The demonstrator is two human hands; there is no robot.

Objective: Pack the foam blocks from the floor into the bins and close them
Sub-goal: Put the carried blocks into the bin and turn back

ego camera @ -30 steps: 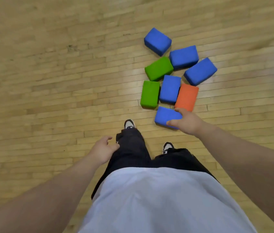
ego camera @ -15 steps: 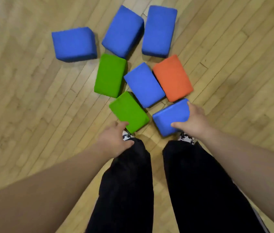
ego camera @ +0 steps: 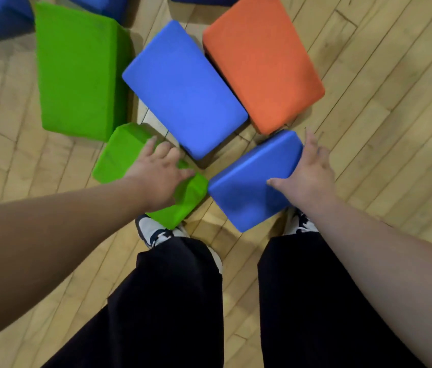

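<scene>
left hand [ego camera: 160,176] lies spread on the near green block [ego camera: 119,155], left of centre, likely readying a lift. right hand [ego camera: 313,173] clamps the near blue block [ego camera: 236,197], thumb on top, fingers along its right edge. both blocks sit on the floor [ego camera: 382,128]: matte, rectangular, soft-cornered. no bins in view.

Matt foam blocks [ego camera: 183,88] on glossy wood-plank floor [ego camera: 382,102]; dark cloth trousers [ego camera: 172,301]
</scene>
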